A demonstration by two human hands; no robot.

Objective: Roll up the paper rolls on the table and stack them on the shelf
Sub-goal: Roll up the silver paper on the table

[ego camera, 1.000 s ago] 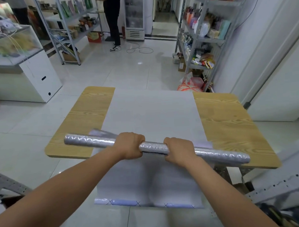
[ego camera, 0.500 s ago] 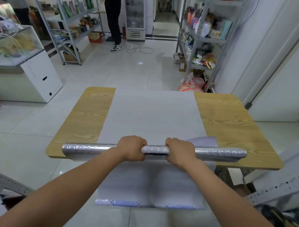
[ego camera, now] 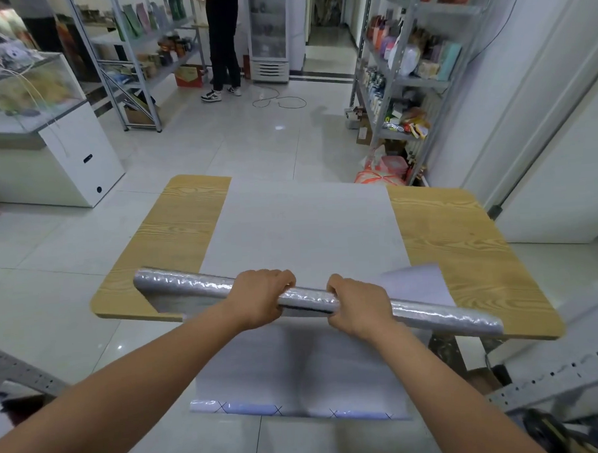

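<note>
Skewed further since half a second ago, right end nearer me, the roll point(ego camera: 187, 287) hangs over the near table point(ego camera: 463, 253) edge, my left hand point(ego camera: 259, 300) and right hand point(ego camera: 359, 307) curled round its middle; beyond, a sheet point(ego camera: 308, 232) lies flat, and I judge shelf point(ego camera: 421, 82) stacking undone.

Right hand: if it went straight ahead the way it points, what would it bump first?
Likely nothing solid. The right hand grips the silver paper roll; past that lies only the flat white sheet spread on the wooden table, and the way above it looks free, though depth is hard to judge.
</note>
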